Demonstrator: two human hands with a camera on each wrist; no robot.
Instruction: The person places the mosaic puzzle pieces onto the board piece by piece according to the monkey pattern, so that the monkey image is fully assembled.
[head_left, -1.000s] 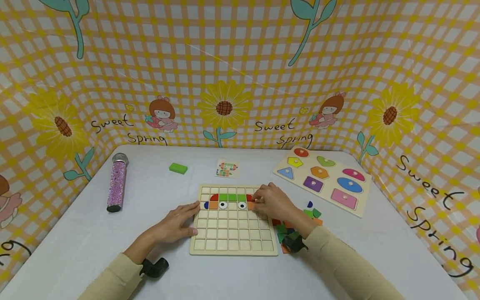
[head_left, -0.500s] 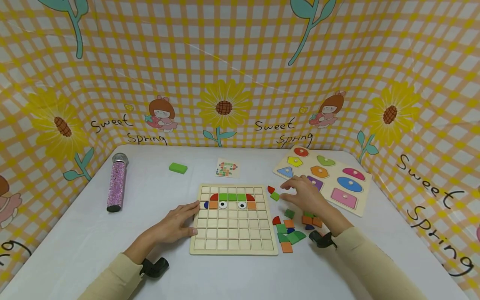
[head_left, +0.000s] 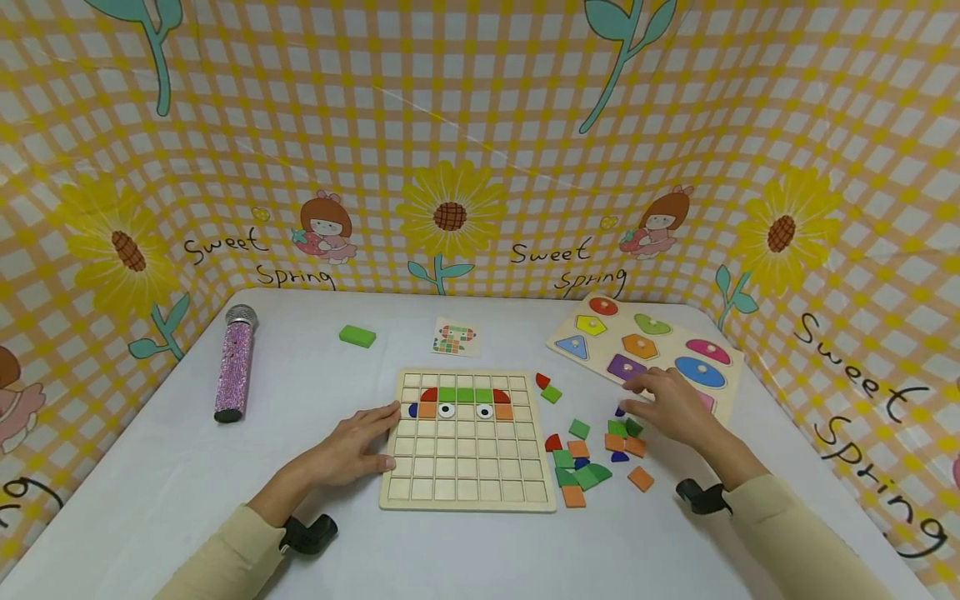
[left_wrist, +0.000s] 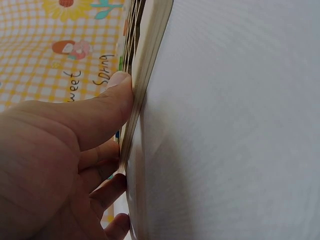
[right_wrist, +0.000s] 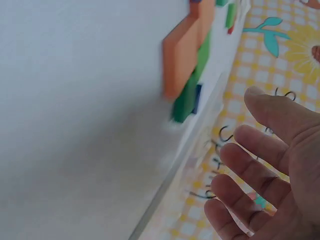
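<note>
On the white table [head_left: 450, 550], in front of the person, lies a board [head_left: 468, 458] of pale wood, nearly square, divided by thin raised lines into small cells. In its upper rows I see flat pieces set: red quarter-rounds at the two ends of a green line, and below it orange squares, two white tiles with black dots like eyes, and a dark blue half-round. The left hand [head_left: 345, 446] rests against the left edge of the board; its grip is loose, the thumb apart from the fingers. The right hand [head_left: 671, 407] is over the near side of a puzzle [head_left: 666, 348], a thin wooden panel with bright shapes and small knobs. The thumb and fingers of this grip are apart, just beside a small blue piece [head_left: 619, 411]; whether they touch it, I cannot tell. Between the board and this hand lie loose pieces [head_left: 587, 476], squares and rounded ones, some leaning on others. Farther back are a printed card [head_left: 455, 337], a green block [head_left: 357, 336] and a glittering pink microphone [head_left: 236, 362] with metal mesh head.
</note>
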